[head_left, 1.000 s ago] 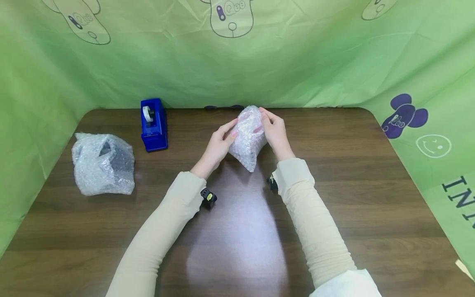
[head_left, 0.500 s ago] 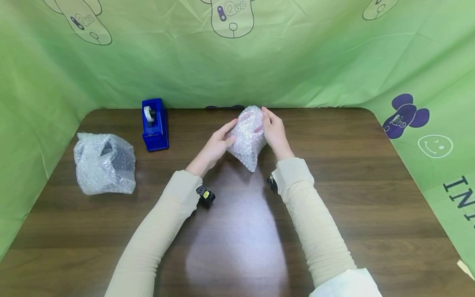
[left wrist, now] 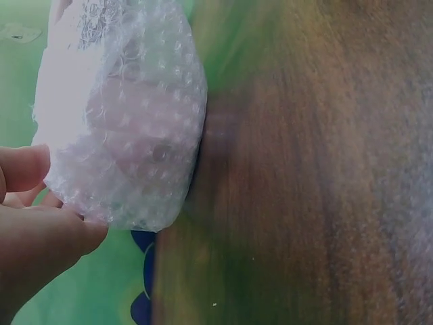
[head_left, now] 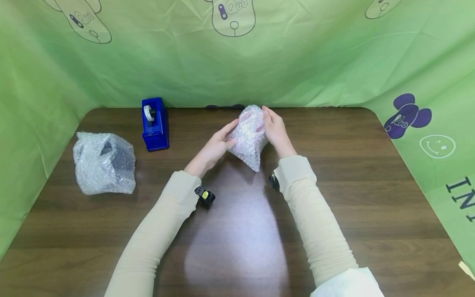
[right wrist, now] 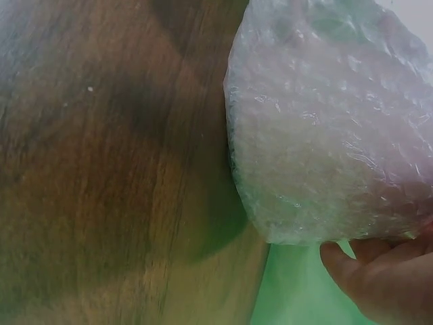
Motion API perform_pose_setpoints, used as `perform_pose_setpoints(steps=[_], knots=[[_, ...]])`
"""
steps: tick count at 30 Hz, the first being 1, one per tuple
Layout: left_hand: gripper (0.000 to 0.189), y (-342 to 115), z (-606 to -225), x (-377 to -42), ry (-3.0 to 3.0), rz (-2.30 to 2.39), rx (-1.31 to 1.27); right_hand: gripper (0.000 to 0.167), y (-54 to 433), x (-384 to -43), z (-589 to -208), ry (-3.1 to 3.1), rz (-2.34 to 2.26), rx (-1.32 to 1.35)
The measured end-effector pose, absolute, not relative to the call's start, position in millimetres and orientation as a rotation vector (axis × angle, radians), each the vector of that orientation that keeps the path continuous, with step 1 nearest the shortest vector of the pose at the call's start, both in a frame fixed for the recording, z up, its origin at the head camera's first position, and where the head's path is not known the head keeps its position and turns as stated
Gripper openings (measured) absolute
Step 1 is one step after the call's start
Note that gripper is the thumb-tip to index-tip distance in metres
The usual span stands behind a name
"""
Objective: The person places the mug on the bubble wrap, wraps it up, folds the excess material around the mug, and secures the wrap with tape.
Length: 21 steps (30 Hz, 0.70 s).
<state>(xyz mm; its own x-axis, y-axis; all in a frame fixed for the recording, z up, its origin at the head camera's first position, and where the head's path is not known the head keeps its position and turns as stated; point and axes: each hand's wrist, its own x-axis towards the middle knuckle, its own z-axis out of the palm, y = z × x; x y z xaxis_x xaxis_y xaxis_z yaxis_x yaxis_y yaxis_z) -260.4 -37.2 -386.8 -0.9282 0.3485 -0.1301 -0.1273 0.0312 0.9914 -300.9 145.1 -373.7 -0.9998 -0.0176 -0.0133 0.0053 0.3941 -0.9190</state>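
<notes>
A bubble-wrapped bundle (head_left: 249, 138) stands near the far edge of the table, tapering to a point on the side facing me. Something pinkish shows through the layers, but its kind is hidden. My left hand (head_left: 213, 149) holds the bundle's left side, thumb on the near side and fingers farther back. On the upper right side, my right hand (head_left: 276, 131) grips the wrap. The left wrist view shows thumb and fingers at the edge of the bubble wrap (left wrist: 145, 128). In the right wrist view, fingertips (right wrist: 338, 264) reach along the wrap's edge.
A blue tape dispenser (head_left: 156, 136) with a roll of tape (head_left: 148, 113) stands at the back left. Left of it lies another piece of bulky bubble wrap (head_left: 98, 165). A green printed cloth (head_left: 315, 62) rises behind the brown wooden table (head_left: 371, 185).
My left thumb has slid slightly down along the bundle, and the left wrist has shifted a little left. The bundle's pointed end has turned slightly right. My right hand keeps its hold.
</notes>
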Motion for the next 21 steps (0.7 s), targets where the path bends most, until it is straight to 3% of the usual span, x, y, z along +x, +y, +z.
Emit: perform_pose_setpoints(steps=[12, 17, 21], knots=[[0.057, -36, -387, -260, 2.042, 2.068, 0.141, 0.051, 153, -302, -374, 2.687, -1.553, -0.072], [0.045, -31, -384, -263, 2.163, 2.156, 0.047, 0.063, 163, -304, -374, 2.617, -1.551, -0.002], [0.046, -35, -380, -271, 2.453, 1.997, 0.032, 0.070, 181, -305, -374, 2.596, -1.576, 0.047]])
